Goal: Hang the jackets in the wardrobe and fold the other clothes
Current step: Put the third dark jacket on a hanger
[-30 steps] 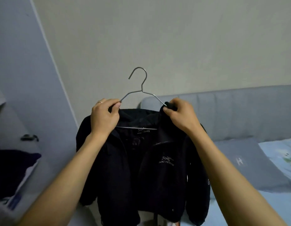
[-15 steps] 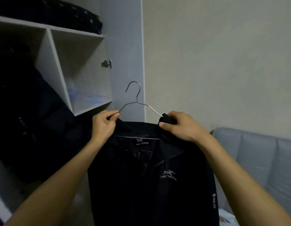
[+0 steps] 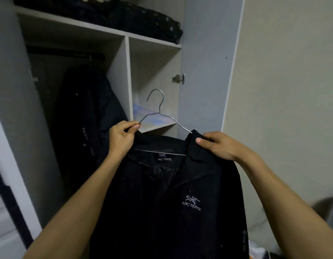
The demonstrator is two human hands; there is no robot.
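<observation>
In the head view, the person holds a black jacket [image 3: 162, 202] up in front of an open wardrobe [image 3: 154, 71]. The jacket is already threaded onto a thin wire hanger [image 3: 158, 113], whose hook stands free above the collar. The left hand [image 3: 120, 137] pinches the hanger's left arm together with the jacket's shoulder, fingers [image 3: 133, 126] curled and closed on the wire. The right hand [image 3: 219, 146] grips the right shoulder of the jacket, fingers clamped over fabric where the wire runs under it.

Inside the wardrobe, a dark rail [image 3: 68, 54] crosses the left compartment, with another dark coat [image 3: 87, 116] hanging from it. Folded dark clothes [image 3: 143, 21] lie on the top shelf.

The jacket looks soft and limp, likely smooth-surfaced, so it could slide off a slim wire. The hanger seems light and somewhat springy. The best hold is probably at the hook's neck with one hand, the other steadying a shoulder, while the hook is lifted to the rail.
</observation>
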